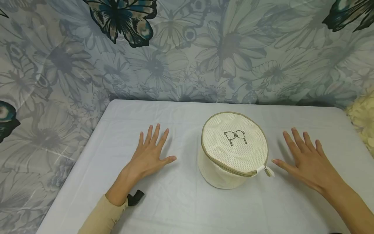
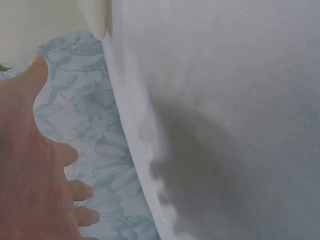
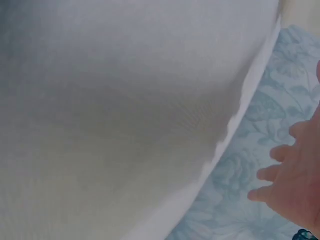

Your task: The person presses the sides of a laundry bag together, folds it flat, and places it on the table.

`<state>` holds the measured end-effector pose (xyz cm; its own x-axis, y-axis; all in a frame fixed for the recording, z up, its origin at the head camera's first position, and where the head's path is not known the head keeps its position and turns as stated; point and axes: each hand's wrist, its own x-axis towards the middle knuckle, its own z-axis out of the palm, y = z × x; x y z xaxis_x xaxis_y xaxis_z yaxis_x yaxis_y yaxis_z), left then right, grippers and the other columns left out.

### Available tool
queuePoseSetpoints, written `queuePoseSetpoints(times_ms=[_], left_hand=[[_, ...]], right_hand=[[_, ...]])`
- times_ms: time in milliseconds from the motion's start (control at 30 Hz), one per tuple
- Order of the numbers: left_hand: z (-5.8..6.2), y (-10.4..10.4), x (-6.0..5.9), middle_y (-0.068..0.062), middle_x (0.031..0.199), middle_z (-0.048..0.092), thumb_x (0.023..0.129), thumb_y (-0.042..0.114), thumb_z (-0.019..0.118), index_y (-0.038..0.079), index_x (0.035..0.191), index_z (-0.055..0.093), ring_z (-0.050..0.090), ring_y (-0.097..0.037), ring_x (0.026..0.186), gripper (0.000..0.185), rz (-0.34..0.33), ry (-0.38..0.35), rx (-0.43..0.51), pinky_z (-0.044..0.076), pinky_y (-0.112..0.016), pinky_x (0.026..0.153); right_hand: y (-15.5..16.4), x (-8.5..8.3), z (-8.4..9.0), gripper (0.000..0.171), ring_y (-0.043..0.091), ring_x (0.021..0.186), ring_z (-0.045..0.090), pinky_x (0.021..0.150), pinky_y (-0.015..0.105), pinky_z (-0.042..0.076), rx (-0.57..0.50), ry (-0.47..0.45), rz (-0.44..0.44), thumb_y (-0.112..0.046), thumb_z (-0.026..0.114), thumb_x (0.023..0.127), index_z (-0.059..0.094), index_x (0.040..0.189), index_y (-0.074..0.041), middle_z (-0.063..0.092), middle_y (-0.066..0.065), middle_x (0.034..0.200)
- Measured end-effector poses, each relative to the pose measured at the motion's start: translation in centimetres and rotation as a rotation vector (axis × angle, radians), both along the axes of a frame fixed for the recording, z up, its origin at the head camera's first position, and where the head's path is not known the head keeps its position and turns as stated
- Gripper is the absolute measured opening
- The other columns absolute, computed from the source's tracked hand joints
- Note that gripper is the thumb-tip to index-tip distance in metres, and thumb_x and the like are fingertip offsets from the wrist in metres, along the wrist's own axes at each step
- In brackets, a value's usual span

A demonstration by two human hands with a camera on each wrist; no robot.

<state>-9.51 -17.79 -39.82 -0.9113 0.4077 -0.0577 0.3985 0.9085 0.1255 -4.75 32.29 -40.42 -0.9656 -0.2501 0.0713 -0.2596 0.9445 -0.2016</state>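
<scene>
Cream mesh laundry pouch [image 1: 233, 149], round, zipped, upright

Cream mesh-cloth laundry bag [image 1: 233, 149] — matt, dimpled; smooth matt cloth tablecloth [image 1: 175, 201] beneath.

I'm looking down at a table [image 1: 181, 201] under a smooth white sheet — faint creases run across it. Behind it hangs a grey-blue floral cloth [image 1: 204, 55] with big pale blossoms and dark teal butterflies [image 1: 122, 19] — one up top, others at the edges. Soft, even light. Something cream and fluffy [image 1: 363, 118] sits far right.
</scene>
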Motion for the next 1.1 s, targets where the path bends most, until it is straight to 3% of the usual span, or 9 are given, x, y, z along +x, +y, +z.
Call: queuePoseSetpoints(times_ms=[233, 467, 833, 1100], left_hand=[[0.7, 0.4, 0.2, -0.011, 0.165, -0.014, 0.089, 0.081, 0.034, 0.022, 0.161, 0.003, -0.016, -0.032, 0.149, 0.098, -0.035, 0.001, 0.029, 0.000, -0.063, 0.118], [2.3, 1.0, 0.1, -0.008, 0.164, -0.017, 0.089, 0.080, 0.038, 0.025, 0.161, 0.000, -0.019, -0.030, 0.149, 0.099, -0.069, 0.021, 0.040, -0.002, -0.062, 0.118], [3.4, 1.1, 0.2, -0.010, 0.165, -0.013, 0.089, 0.078, 0.042, 0.023, 0.161, 0.003, -0.016, -0.031, 0.149, 0.098, -0.092, 0.038, 0.061, 0.000, -0.061, 0.119], [4.4, 1.6, 0.1, -0.008, 0.165, -0.013, 0.091, 0.074, 0.045, 0.024, 0.161, -0.001, -0.010, -0.026, 0.151, 0.097, -0.162, 0.060, 0.144, 0.008, -0.047, 0.123]], right_hand=[[-0.1, 0.3, 0.8, 0.099, 0.047, 0.147, -0.009, 0.115, 0.062, -0.015, -0.001, -0.004, 0.007, -0.054, 0.062, 0.092, 0.005, 0.161, -0.012, -0.005, 0.017, 0.165], [-0.6, 0.2, 1.8, 0.098, 0.039, 0.148, -0.015, 0.115, 0.062, -0.014, -0.004, 0.029, 0.031, -0.053, 0.064, 0.091, 0.008, 0.161, -0.013, -0.007, 0.012, 0.165], [-1.1, 0.4, 3.4, 0.096, 0.034, 0.150, -0.012, 0.117, 0.060, -0.012, -0.045, 0.050, 0.047, -0.048, 0.066, 0.091, 0.008, 0.161, -0.016, -0.005, 0.008, 0.166], [-1.4, 0.4, 4.3, 0.095, 0.042, 0.149, -0.005, 0.118, 0.059, -0.006, -0.075, 0.048, 0.061, -0.044, 0.066, 0.093, 0.006, 0.161, -0.014, 0.003, 0.017, 0.166]])
